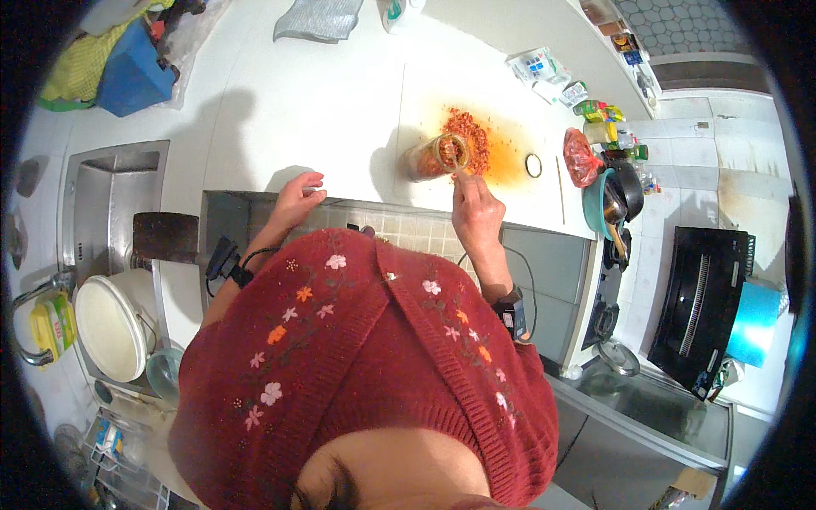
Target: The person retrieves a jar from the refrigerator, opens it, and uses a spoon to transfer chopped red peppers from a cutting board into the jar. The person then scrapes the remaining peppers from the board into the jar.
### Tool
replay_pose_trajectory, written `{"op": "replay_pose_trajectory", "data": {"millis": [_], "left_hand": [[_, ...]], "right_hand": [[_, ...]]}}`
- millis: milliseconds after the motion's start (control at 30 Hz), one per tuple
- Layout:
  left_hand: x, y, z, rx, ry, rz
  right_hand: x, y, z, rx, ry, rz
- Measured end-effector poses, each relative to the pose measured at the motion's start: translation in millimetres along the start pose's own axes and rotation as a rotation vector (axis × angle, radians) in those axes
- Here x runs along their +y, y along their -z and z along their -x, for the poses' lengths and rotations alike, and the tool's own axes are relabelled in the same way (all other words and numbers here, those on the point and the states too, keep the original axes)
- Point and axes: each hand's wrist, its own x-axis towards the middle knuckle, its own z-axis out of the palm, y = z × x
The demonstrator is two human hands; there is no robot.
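A glass jar (432,158) filled with a red chopped mixture stands near the counter's front edge, its mouth uncovered. Beside and behind it, chopped red bits (473,137) are spread on the white counter within an orange stain. My right hand (477,207) is closed near the jar's lower right side, thumb and fingertips pinched together; whether something thin is between them is too small to tell. My left hand (299,197) rests at the counter edge, fingers apart, holding nothing. A round dark-rimmed lid or ring (533,166) lies right of the stain.
A thin stick (561,190) lies at right, near a red plastic bag (579,158) and a teal basin (598,204). At left are a metal sink (115,191), a cleaver-like blade (164,237) and a white bucket (111,328). A blue container (135,70) is at upper left.
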Motion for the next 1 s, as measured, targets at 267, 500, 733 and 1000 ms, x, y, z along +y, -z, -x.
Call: {"op": "replay_pose_trajectory", "data": {"millis": [267,500,733,1000], "left_hand": [[4.6,1.1,3.8,-0.009,0.056,-0.001],[1.6,3.3,4.7,-0.009,0.049,0.024],[0.6,1.4,3.5,-0.006,0.028,0.016],[-9.8,-1.5,6.9,0.025,-0.006,0.055]], "right_hand": [[0.6,-16.9,-6.9,0.054,0.079,0.029],[3.1,-7.6,-7.4,0.046,-0.059,-0.022],[29.3,1.2,-28.1,-0.032,-0.141,-0.278],[46.1,-5.6,-68.2,-0.243,-0.554,-0.72]]}}
